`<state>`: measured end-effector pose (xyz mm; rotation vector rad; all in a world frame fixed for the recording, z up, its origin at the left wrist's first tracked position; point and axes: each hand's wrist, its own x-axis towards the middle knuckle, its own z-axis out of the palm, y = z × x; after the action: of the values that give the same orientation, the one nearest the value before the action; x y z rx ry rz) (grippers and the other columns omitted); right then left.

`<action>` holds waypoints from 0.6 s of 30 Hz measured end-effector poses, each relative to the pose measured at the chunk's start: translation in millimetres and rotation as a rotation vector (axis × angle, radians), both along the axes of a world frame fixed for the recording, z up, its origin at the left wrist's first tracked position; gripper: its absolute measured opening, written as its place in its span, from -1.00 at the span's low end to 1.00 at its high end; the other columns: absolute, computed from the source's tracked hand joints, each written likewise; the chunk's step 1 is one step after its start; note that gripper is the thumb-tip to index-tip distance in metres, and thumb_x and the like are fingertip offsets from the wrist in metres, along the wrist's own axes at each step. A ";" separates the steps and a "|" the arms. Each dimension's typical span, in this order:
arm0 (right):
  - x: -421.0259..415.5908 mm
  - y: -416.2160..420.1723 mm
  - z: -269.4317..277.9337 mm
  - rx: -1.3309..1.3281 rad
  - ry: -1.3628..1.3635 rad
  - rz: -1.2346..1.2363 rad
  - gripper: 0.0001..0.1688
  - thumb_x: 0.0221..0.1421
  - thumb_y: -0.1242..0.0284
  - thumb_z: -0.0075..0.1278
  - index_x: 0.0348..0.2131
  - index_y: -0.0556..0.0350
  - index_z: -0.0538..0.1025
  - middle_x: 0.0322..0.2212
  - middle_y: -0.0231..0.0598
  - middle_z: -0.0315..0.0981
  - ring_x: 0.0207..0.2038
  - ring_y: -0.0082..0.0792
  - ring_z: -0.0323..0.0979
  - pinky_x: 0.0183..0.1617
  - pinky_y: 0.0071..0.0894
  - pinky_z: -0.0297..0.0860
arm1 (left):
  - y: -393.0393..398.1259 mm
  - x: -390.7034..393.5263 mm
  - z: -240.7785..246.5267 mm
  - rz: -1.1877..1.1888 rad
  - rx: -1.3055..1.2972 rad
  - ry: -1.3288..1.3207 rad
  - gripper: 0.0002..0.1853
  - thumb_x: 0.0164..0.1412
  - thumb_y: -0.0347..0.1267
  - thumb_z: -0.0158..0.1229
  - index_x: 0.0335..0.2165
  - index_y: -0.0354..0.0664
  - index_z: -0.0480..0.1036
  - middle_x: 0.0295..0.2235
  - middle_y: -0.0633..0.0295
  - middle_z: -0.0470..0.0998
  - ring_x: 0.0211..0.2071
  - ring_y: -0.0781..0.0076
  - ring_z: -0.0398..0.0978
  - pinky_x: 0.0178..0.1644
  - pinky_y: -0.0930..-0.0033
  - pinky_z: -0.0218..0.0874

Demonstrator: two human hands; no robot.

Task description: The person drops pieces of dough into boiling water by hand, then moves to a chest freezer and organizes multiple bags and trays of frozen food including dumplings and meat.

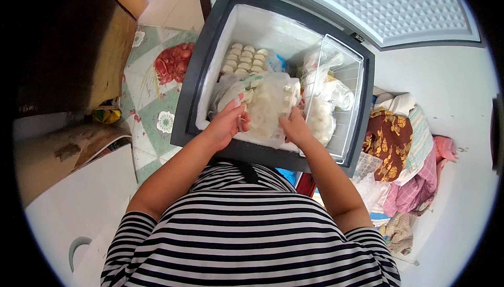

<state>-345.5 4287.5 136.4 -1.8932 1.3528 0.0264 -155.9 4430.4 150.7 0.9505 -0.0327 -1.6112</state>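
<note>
Both my hands are inside an open chest freezer [187,109], at its front side. Between them is a translucent plastic bag [269,109] with pale food in it, perhaps dumplings. My left hand [227,123] pinches plastic at the bag's left side, with the fingers curled. My right hand [296,127] grips the bag's right edge, its fingertips partly hidden. Rows of white dumplings [245,59] lie behind the bag, beside a blue-and-clear plastic wrapper [277,62]. To the right of my right hand, a white wire basket [342,155] holds or covers several plastic-wrapped packages [328,88].
The freezer lid [413,9] stands raised at the back. Folded cloths [417,169] and plastic items are piled at the right. On the left are a wooden cabinet [106,54], a white panel [86,200] and a patterned floor [151,129] with red flower motifs.
</note>
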 end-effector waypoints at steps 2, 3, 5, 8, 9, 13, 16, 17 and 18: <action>-1.8 -2.2 -11.3 0.065 -0.089 -0.023 -0.55 -0.13 0.30 -0.08 -0.29 0.34 0.36 -0.32 0.21 0.38 -0.22 0.10 0.36 -0.10 -0.08 0.24 | -1.7 -0.1 1.5 -0.059 0.007 -0.037 -0.50 0.23 -0.25 -0.16 0.12 -0.02 0.00 -0.39 0.26 0.41 -0.44 0.54 0.37 -0.33 0.50 0.19; -0.8 -2.1 -12.6 0.080 -0.112 -0.023 -0.54 -0.14 0.30 -0.07 -0.28 0.32 0.37 -0.32 0.19 0.39 -0.21 0.09 0.36 -0.09 -0.09 0.24 | -3.5 -1.1 4.5 -0.097 0.023 -0.085 -0.49 0.23 -0.26 -0.16 0.13 -0.04 0.00 -0.37 0.25 0.41 -0.44 0.54 0.38 -0.34 0.52 0.18; 1.8 2.1 -14.6 0.044 -0.072 0.009 -0.53 -0.15 0.29 -0.06 -0.26 0.30 0.37 -0.32 0.18 0.39 -0.20 0.08 0.35 -0.08 -0.10 0.23 | -7.6 -3.8 11.1 -0.173 0.055 -0.181 -0.48 0.23 -0.27 -0.15 0.13 -0.07 -0.01 -0.33 0.24 0.42 -0.42 0.56 0.38 -0.35 0.55 0.17; 15.4 -3.0 -3.3 0.046 0.030 -0.034 -0.47 -0.17 0.29 -0.04 -0.22 0.32 0.33 -0.35 0.19 0.39 -0.22 0.08 0.36 -0.09 -0.11 0.24 | -6.7 -8.2 6.6 -0.147 0.052 -0.303 -0.46 0.22 -0.30 -0.14 0.14 -0.06 -0.04 -0.33 0.24 0.42 -0.44 0.59 0.38 -0.36 0.57 0.16; 8.2 -7.1 -14.7 0.043 -0.041 -0.098 -0.47 -0.17 0.31 -0.05 -0.21 0.32 0.31 -0.36 0.19 0.39 -0.22 0.09 0.36 -0.09 -0.12 0.24 | -8.2 -9.0 8.8 -0.124 0.052 -0.275 -0.46 0.22 -0.31 -0.15 0.15 -0.05 -0.06 -0.34 0.24 0.42 -0.45 0.60 0.37 -0.37 0.58 0.16; -8.5 -14.3 -36.6 0.046 -0.127 -0.129 -0.49 -0.16 0.39 -0.09 -0.17 0.32 0.26 -0.41 0.13 0.41 -0.29 0.04 0.40 -0.18 -0.14 0.29 | -10.1 -4.5 9.4 -0.060 0.048 -0.216 -0.44 0.23 -0.34 -0.16 0.16 -0.02 -0.10 -0.37 0.25 0.42 -0.51 0.62 0.35 -0.39 0.58 0.16; -9.1 -19.4 6.5 0.266 -0.157 -0.228 -0.53 -0.13 0.43 -0.13 -0.17 0.29 0.24 -0.42 0.03 0.41 -0.47 -0.17 0.41 -0.49 -0.29 0.32 | -7.7 3.3 4.6 0.008 0.032 -0.157 -0.44 0.23 -0.35 -0.17 0.16 -0.01 -0.11 -0.43 0.27 0.41 -0.58 0.62 0.32 -0.41 0.57 0.17; -8.8 -23.3 29.0 0.371 -0.186 -0.297 -0.55 -0.12 0.44 -0.14 -0.17 0.27 0.23 -0.42 -0.02 0.42 -0.56 -0.27 0.41 -0.62 -0.36 0.32 | -7.6 5.1 4.7 0.041 0.024 -0.130 -0.44 0.23 -0.35 -0.17 0.16 -0.01 -0.11 -0.45 0.27 0.40 -0.60 0.63 0.31 -0.42 0.56 0.18; -12.9 -25.5 44.7 0.444 -0.218 -0.350 -0.56 -0.12 0.45 -0.15 -0.17 0.27 0.24 -0.42 -0.03 0.42 -0.55 -0.26 0.41 -0.60 -0.36 0.34 | -7.9 5.1 5.1 0.033 0.029 -0.137 -0.44 0.23 -0.33 -0.16 0.16 0.00 -0.09 -0.46 0.28 0.39 -0.61 0.64 0.28 -0.44 0.58 0.16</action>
<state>-358.4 4262.0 181.1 -1.2416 1.3754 -0.0508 -150.7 4422.4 155.9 1.0771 -0.0879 -1.5180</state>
